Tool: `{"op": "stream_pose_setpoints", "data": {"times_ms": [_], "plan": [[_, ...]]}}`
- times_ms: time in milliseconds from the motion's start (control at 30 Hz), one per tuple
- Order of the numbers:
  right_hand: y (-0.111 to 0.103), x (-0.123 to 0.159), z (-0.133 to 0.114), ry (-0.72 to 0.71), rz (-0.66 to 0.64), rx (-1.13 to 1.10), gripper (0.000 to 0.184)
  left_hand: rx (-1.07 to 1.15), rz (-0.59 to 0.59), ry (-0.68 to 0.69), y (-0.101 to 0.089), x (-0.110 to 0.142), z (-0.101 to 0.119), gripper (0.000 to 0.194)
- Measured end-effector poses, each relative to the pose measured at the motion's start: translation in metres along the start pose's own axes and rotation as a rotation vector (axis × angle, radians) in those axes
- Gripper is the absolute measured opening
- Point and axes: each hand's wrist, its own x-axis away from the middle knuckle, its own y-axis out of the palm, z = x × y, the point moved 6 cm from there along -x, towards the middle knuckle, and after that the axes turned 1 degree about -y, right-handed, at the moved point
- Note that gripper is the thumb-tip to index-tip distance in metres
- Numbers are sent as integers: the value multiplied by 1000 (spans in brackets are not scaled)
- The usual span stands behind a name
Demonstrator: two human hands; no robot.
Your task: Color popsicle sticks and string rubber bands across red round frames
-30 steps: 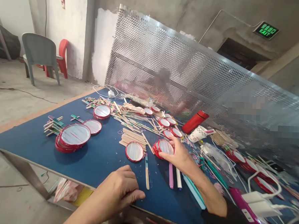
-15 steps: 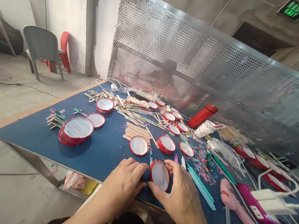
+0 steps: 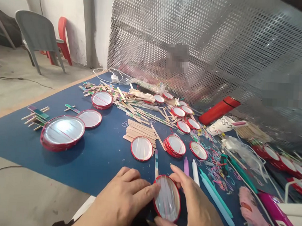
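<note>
A round red-rimmed lid (image 3: pixel 167 198) with a whitish face and strings across it is tilted up at the near table edge. A craft stick with a coloured tip (image 3: pixel 156 160) runs out from its far side. My right hand (image 3: pixel 194 199) grips the lid's right rim, thumb below and fingers above. From the left, my left hand (image 3: pixel 128 196) pinches the rim, its thumb on the face; the other fingertips are partly hidden. Just beyond lie another red-rimmed lid (image 3: pixel 141 148), a small stack of such lids (image 3: pixel 175 145), and a row of bare craft sticks (image 3: pixel 140 132).
At left stands a larger stack of red-rimmed lids (image 3: pixel 63 132) beside crossed sticks (image 3: pixel 38 115). Loose sticks cover the back. To the right are pens (image 3: pixel 216 197), rubber bands (image 3: pixel 217 173), a red flask (image 3: pixel 219 110), a paper cup (image 3: pixel 220 126), a pink glue gun (image 3: pixel 249 207) and a purple power strip (image 3: pixel 274 215).
The view has tipped down and moved closer. My left thumb has come onto the lid's face from beside it. The held lid now sits lower in view, nearer to me.
</note>
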Motion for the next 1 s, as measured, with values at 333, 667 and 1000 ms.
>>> {"op": "stream_pose_setpoints", "data": {"times_ms": [333, 667, 1000], "plan": [[10, 1, 19, 18, -49, -36, 113, 14, 77, 42, -8, -4, -6, 35], [13, -9, 19, 23, -66, -115, 108, -37, 171, 7, -6, -5, -12, 31], [14, -13, 13, 20, -63, -127, 107, -73, 174, 7, -4, -6, -12, 31]]}}
